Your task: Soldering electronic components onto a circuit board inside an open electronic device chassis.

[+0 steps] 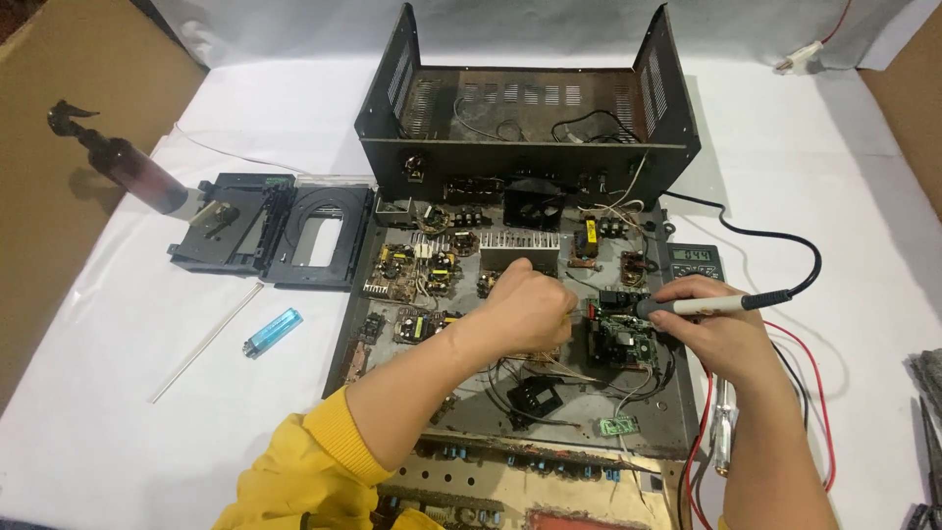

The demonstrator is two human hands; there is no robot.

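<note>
Gripped pen-fashion in the right hand (721,329), a soldering iron (702,305) lies nearly level, its tip touching a small green circuit board (623,339) at the right side of the opened chassis (648,432). Its black cord (785,240) loops away behind the hand, past a multimeter (695,261) just beyond the chassis's right edge. Over the chassis's middle, the left hand (530,309) is curled into a loose fist, fingers pinched together; what it holds, if anything, cannot be told. Left of the chassis lie a disc-drive tray (270,231), a blue lighter (273,332) and a brown spray bottle (123,162).
</note>
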